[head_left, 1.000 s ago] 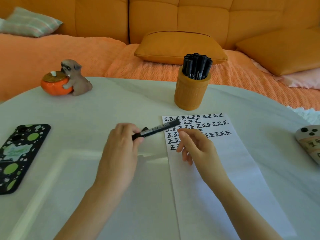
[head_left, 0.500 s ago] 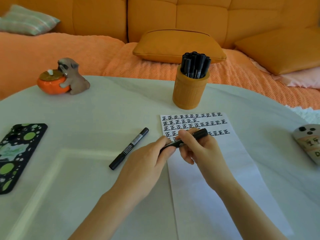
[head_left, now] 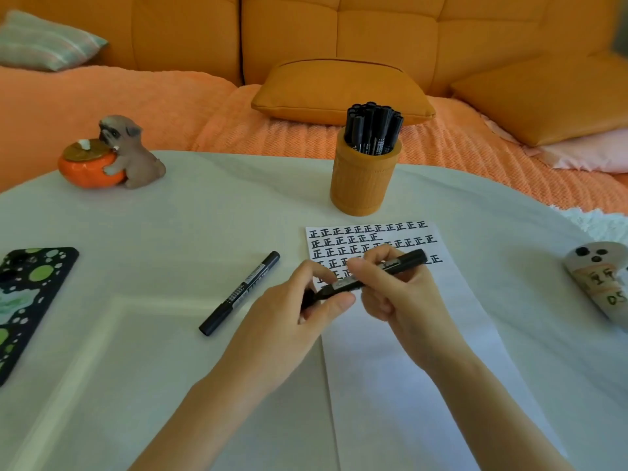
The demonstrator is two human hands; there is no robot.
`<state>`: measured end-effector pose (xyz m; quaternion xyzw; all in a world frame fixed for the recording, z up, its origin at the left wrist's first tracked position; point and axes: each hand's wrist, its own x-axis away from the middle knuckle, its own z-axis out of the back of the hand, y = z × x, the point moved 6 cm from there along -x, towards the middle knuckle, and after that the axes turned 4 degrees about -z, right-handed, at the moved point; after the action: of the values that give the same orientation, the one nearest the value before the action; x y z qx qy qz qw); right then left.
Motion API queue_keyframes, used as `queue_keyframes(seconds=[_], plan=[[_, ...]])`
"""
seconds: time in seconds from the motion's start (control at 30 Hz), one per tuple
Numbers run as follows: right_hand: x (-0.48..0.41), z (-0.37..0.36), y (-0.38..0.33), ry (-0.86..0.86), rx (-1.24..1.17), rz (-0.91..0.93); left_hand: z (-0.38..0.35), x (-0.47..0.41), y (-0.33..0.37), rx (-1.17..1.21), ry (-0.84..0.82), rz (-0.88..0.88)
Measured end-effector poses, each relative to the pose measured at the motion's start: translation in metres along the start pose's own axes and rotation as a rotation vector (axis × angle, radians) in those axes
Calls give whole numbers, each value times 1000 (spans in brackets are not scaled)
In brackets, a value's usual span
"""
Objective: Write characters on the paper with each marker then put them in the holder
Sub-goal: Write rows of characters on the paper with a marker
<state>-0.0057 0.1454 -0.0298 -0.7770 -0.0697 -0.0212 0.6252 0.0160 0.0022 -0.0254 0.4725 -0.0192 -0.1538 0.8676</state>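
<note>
I see left hand (head_left: 289, 311) and right hand (head_left: 397, 290) pinching one black marker (head_left: 406, 261) over the paper (head_left: 407, 368) (spare marker (head_left: 241, 297) lies nearby).

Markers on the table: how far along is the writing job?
Done: several rows of characters top the paper, and many markers stand in the holder. In hand: left hand and right hand both grip one marker above the paper, perhaps uncapping it. Left: writing with it and the loose marker lying beside the paper, then putting both in the holder.

Left grip (head_left: 289, 317) and right grip (head_left: 399, 295) both pinching
</note>
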Motion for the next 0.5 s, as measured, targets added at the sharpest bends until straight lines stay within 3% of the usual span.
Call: queue_keyframes(seconds=[0.13,0.33,0.5], plan=[[-6,36,-14,170,-72,74,-3,4,-7,61,-42,76],[-14,73,-12,353,109,25,-18,5,-24,28,-170,106],[-18,75,3,432,272,-13,-20,3,-29,-3,-162,94]])
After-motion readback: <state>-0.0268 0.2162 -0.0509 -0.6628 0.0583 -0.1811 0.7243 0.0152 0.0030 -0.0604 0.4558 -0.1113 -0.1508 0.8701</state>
